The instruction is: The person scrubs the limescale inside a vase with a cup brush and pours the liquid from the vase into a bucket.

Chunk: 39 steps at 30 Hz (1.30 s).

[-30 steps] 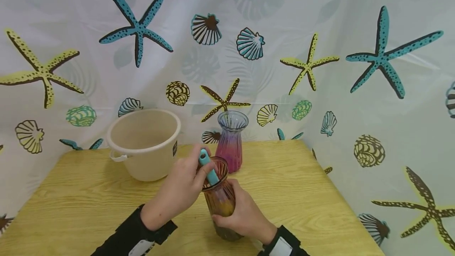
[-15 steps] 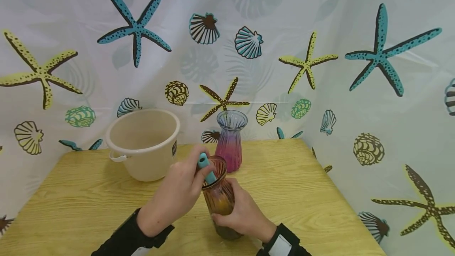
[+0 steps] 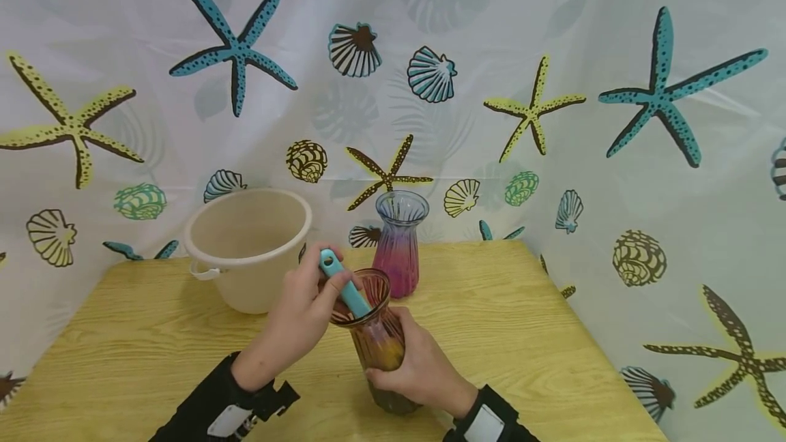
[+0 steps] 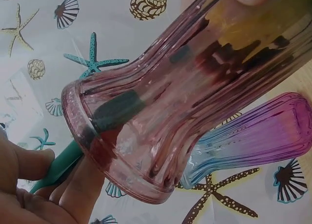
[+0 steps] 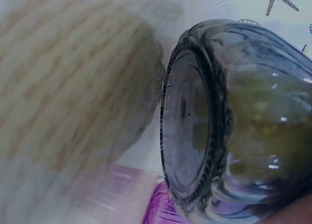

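A ribbed glass vase (image 3: 382, 353), reddish at the flared mouth and dark at the base, leans left in my right hand (image 3: 424, 367), whose fingers and thumb grip its body. My left hand (image 3: 307, 299) pinches a turquoise handle (image 3: 344, 282) with a hole in its end. That handle enters the vase mouth at a slant, its lower part showing through the glass in the left wrist view. Lower inside the vase is a yellowish mass (image 4: 239, 22); what it is, I cannot tell. The right wrist view shows the vase's round base (image 5: 187, 121).
Behind stands a second vase (image 3: 397, 258), blue above and pink-purple below, upright on the wood-patterned table (image 3: 503, 333). To the left is a cream bucket (image 3: 245, 278) with a side handle. A curtain (image 3: 430, 19) printed with starfish and shells hangs around the back and right.
The left hand has shifted left with the turquoise handle, which now leans further and shows more of its length above the rim. The right hand and vase stay nearly in place.
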Tool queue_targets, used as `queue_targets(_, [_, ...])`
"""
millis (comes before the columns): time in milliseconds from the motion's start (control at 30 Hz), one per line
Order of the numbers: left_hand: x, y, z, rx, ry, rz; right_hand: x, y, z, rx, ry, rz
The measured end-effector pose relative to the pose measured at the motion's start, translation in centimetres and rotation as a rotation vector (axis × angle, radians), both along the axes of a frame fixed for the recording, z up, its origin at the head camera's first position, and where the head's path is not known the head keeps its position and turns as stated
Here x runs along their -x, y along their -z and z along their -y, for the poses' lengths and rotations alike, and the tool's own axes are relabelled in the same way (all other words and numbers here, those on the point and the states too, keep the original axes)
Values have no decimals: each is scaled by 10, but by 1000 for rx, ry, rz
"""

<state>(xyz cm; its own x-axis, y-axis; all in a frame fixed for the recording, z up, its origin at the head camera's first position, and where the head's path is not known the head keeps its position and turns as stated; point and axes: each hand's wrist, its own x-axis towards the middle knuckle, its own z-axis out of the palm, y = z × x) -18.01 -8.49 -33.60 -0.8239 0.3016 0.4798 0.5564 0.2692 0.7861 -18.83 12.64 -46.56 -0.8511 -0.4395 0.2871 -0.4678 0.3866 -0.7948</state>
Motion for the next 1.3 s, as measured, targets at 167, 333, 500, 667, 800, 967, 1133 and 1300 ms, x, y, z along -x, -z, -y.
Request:
queue_targets(167, [2, -6, -1, 153, -9, -3, -1, -2, 0, -10, -10, -25])
queue_targets(333, [0, -11, -6, 273, -20, -69, -1, -1, 0, -20, -17, -35])
queue_targets(500, [-8, -7, -8, 296, -13, -134, 0, 2, 0, 21, -35, -31])
queue_targets(667, [-14, 1, -7, 251, -57, -183, 0, 1, -1, 3, -22, -18])
queue_targets(800, [-17, 8, -6, 191, -92, -198, -1, -1, -1, -3, -5, -7])
queue_targets(967, [-12, 14, -5, 61, -64, -169, 0, -1, -1, -5, 2, 2])
queue_targets(1133, [-6, 10, -3, -11, -35, -138, -13, -25, 3, 19, -12, 31])
queue_targets(1300, [-3, 3, 1, -51, -26, -127, -16, -32, 4, 19, -9, 18])
